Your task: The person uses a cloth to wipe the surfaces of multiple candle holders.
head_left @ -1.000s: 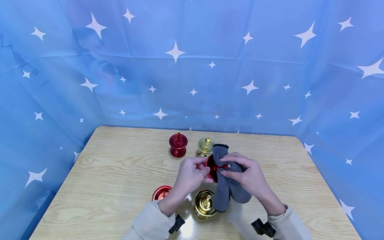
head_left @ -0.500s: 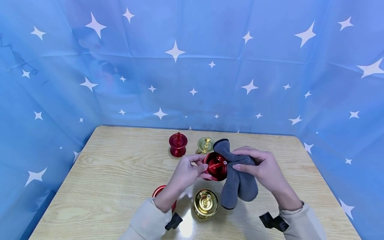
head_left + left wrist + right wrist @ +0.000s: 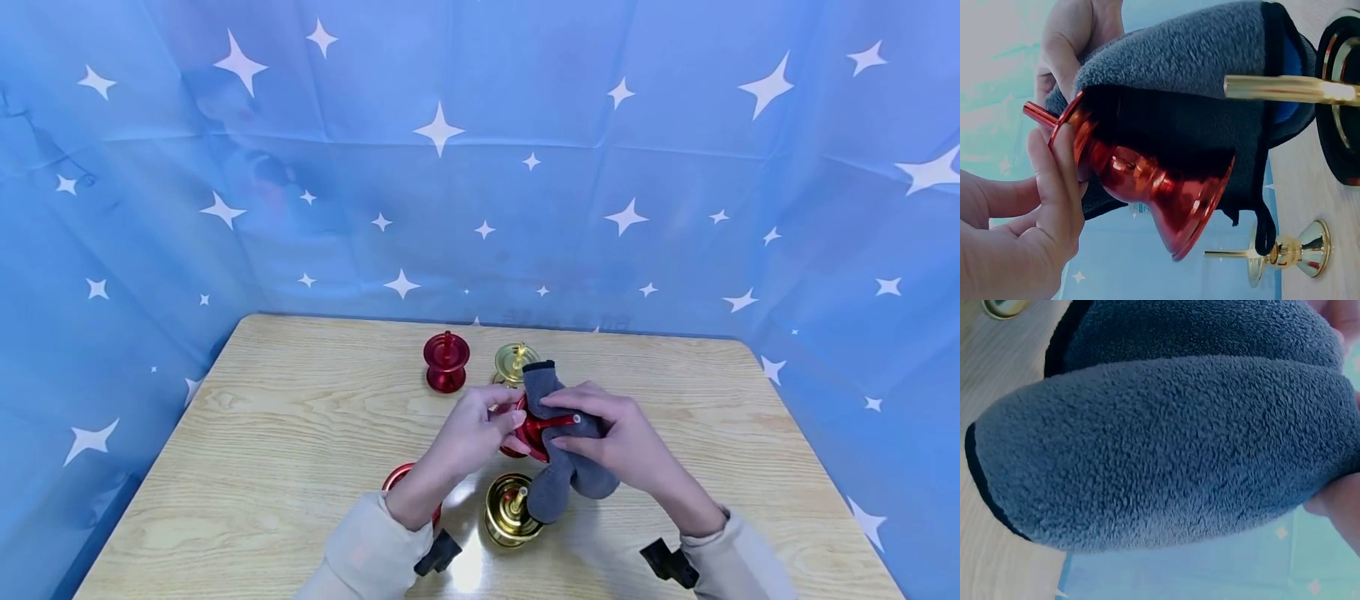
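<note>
My left hand point(image 3: 468, 429) grips a shiny red metal candle holder point(image 3: 1125, 165) by its bowl. The holder is tilted, its thin central tube pointing right in the head view. My right hand point(image 3: 615, 433) pinches a folded dark grey fleecy cloth point(image 3: 553, 487) against the holder's rim and around the base of the tube. In the left wrist view the cloth point(image 3: 1166, 53) lies along the bowl and covers part of the stem's far side. The cloth point(image 3: 1166, 450) fills most of the right wrist view, hiding the holder there.
A gold candle holder point(image 3: 510, 521) stands upright below the hands. A red one point(image 3: 397, 475) at front left is partly hidden by the left forearm. At the back stand another red holder point(image 3: 446, 362) and a gold one point(image 3: 513, 360). A starry blue curtain point(image 3: 480, 183) hangs behind the wooden table point(image 3: 285, 433).
My right hand drew the cloth rightward off the bowl half a second ago, then brought it back left onto the holder. The red holder has turned in my left hand, its tube now pointing right.
</note>
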Demonstrator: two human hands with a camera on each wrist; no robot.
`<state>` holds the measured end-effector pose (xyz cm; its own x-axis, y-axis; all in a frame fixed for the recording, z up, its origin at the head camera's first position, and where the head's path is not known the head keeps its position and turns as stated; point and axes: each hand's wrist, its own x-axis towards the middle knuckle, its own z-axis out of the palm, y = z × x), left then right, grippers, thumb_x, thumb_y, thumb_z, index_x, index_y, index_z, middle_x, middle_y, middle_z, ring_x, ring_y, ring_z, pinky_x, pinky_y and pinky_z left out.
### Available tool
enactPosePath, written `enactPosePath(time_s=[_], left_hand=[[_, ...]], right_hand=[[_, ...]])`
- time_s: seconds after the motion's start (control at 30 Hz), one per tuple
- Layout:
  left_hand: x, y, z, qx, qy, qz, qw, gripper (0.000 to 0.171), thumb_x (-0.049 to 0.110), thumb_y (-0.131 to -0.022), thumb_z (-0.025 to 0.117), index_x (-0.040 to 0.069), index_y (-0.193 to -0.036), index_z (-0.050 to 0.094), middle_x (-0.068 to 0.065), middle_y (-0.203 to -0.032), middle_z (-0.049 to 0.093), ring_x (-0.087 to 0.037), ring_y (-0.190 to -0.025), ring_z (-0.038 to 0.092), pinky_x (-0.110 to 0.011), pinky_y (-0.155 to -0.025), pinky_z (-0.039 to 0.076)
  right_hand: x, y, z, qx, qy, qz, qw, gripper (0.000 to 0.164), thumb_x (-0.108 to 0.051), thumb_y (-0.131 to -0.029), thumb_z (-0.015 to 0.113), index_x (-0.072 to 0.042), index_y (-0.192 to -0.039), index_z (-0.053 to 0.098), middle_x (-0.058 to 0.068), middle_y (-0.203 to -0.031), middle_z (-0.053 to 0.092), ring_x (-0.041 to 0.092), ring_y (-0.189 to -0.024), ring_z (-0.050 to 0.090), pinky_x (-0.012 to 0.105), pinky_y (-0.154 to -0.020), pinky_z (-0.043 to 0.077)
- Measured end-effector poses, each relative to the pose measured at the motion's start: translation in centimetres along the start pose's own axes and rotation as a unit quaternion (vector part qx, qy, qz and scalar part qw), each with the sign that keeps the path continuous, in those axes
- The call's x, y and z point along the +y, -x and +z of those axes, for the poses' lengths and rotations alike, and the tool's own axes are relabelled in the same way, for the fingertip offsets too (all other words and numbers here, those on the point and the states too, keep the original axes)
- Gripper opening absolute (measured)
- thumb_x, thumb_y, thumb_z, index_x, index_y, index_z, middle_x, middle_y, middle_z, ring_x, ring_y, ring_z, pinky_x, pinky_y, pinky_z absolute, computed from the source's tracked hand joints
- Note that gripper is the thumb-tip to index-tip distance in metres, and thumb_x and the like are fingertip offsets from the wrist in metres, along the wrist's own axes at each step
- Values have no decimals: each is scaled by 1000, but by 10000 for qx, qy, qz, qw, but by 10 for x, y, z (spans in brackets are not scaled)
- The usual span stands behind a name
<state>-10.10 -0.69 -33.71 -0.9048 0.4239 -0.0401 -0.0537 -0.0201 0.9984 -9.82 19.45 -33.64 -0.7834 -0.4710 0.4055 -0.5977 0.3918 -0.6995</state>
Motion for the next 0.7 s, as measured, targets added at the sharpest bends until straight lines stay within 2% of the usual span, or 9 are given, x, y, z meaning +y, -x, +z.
enactPosePath(time_s=[0.07,0.17,0.27,0.33,0.4,0.43,0.53,0.63,0.7], left_hand=[[-1,0,1,13,-86,-109,9999,34,-5,-92,47,-14,-124,46,-22,-110,54,-31,-65,64,-24,-50,49],[-2,0,2,21,-183,-191,9996,33,-4,-91,48,-14,-123,47,-23,-107,55,-30,-64,65,-22,-46,45],[-4,-1,3,48,-183,-142,9997,29,-6,-89,50,-15,-117,51,-16,-91,56,-30,-62,65,-32,-55,53],[-3,-1,4,83,-275,-57,9996,21,-7,-88,51,-14,-108,56,-10,-78,53,-30,-60,65,-39,-58,54],[-3,-2,5,138,-433,50,9990,12,-9,-86,52,-12,-95,59,-6,-69,49,-30,-59,65,-40,-57,53],[-2,-2,6,160,-564,112,9982,7,-9,-86,52,-10,-86,59,-5,-65,47,-28,-57,65,-38,-55,53],[-1,-5,8,256,-958,233,9948,13,-10,-84,52,-6,-72,56,-3,-59,46,-23,-54,64,-27,-47,49],[-1,-6,9,334,-1164,265,9923,14,-9,-83,51,-5,-72,58,-3,-58,48,-20,-53,64,-19,-44,43],[-2,-7,9,373,-1100,198,9930,12,-9,-83,51,-7,-82,63,-5,-60,50,-21,-53,64,-17,-43,42]], right_hand=[[1,1,3,15,12,43,10000,37,-2,-70,77,-8,-105,67,3,-100,64,13,-93,57,22,-79,47],[2,3,6,-26,-133,203,9997,32,-1,-70,76,-8,-101,68,2,-98,64,12,-92,57,22,-78,48],[3,4,6,-111,-382,394,9984,29,0,-72,75,-8,-99,68,2,-97,63,12,-92,57,23,-78,48],[3,4,5,-178,-566,459,9972,27,0,-73,74,-9,-98,68,2,-98,63,13,-92,57,24,-77,49],[2,4,2,-241,-680,470,9963,26,-1,-73,74,-9,-97,68,2,-98,63,14,-91,57,24,-76,49],[1,3,1,-271,-736,458,9959,26,0,-74,73,-9,-97,68,2,-98,63,14,-90,57,24,-75,49],[-2,2,-5,-331,-801,428,9953,26,0,-74,73,-9,-97,68,3,-98,63,16,-89,58,24,-74,49],[-6,1,-13,-381,-802,449,9950,26,0,-74,73,-10,-98,68,3,-98,64,16,-90,58,25,-75,49],[-8,0,-19,-393,-838,492,9945,26,-1,-75,73,-10,-99,68,3,-99,64,17,-92,58,25,-76,49]])
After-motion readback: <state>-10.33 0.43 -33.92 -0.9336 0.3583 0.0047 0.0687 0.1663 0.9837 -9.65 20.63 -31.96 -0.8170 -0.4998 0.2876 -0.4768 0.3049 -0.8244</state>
